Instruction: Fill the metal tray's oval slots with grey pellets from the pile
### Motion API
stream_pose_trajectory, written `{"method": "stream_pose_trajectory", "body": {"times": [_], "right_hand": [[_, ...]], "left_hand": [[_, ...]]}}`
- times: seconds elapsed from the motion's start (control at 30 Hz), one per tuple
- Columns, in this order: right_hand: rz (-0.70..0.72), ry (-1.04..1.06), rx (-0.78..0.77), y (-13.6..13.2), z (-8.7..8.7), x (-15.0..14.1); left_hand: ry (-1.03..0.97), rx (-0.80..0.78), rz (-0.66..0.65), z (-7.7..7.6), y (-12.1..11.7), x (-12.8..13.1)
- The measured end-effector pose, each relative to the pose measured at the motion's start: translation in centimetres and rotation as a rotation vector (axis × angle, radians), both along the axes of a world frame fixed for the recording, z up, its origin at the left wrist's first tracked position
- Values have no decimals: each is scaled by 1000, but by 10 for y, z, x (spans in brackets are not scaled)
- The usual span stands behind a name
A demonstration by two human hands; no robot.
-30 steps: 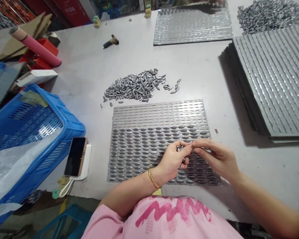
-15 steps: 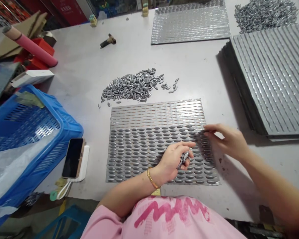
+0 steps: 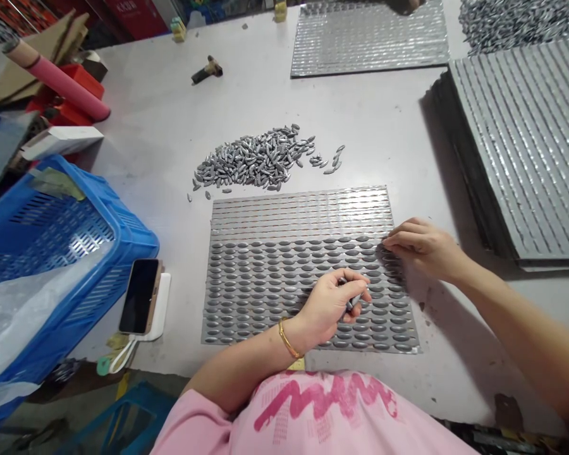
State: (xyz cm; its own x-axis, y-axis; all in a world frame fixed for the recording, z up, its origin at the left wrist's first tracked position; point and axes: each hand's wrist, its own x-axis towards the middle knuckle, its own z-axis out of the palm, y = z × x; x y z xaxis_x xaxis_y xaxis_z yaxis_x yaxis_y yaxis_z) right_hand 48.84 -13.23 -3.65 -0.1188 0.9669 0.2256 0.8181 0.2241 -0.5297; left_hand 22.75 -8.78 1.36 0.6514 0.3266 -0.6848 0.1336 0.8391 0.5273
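A grey grooved sheet (image 3: 298,215) lies flat on the table in front of me, its nearer grooves filled with rows of small grey spindle-shaped pieces. Over the right part of these rows is my left hand (image 3: 327,306), curled around several loose spindle-shaped pieces (image 3: 349,302). At the right edge of the sheet, by the end of the farthest filled row, my right hand (image 3: 424,248) has its thumb and fingers pressed together. What sits between those fingertips is hidden. Beyond the sheet lies a loose pile of the same pieces (image 3: 253,158).
A stack of grooved sheets (image 3: 526,158) stands to the right, another sheet (image 3: 370,47) and a bigger pile (image 3: 526,25) behind. On the left are a blue crate (image 3: 133,230), a phone (image 3: 141,297) on a white power bank and a pink roll (image 3: 66,88).
My right hand has closed its fingers and shifted slightly at the sheet's right edge. My left hand has curled more around its pieces. At the back, something dark has appeared over the far sheet.
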Motion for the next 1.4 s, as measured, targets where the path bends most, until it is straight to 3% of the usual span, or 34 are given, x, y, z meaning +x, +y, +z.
{"method": "stream_pose_trajectory", "body": {"times": [0.23,0.37,0.47,0.57,0.67,0.73,0.97,1.17,1.3,1.4], "right_hand": [[108,-285,-21,0,8,5],[152,-336,-10,1,13,4],[83,-213,-7,-2,19,-7],[35,117,-63,-9,30,-30],[73,407,-153,-16,42,-56],[102,486,-174,-18,47,-69],[17,453,-80,-22,46,-85],[-7,482,-84,-26,43,-80],[51,417,-108,-27,43,-70],[5,354,-48,-20,37,-48]], "left_hand": [[-15,-67,54,-2,3,-3],[-28,-63,82,-1,4,-3],[-8,-44,90,1,4,-3],[2,-10,95,2,3,-3],[-22,25,87,2,2,-2],[-36,39,97,1,1,-2],[-6,57,178,-3,2,-2],[-1,41,141,-3,3,0],[-9,57,111,-4,1,3],[-7,5,94,-2,2,4]]}}
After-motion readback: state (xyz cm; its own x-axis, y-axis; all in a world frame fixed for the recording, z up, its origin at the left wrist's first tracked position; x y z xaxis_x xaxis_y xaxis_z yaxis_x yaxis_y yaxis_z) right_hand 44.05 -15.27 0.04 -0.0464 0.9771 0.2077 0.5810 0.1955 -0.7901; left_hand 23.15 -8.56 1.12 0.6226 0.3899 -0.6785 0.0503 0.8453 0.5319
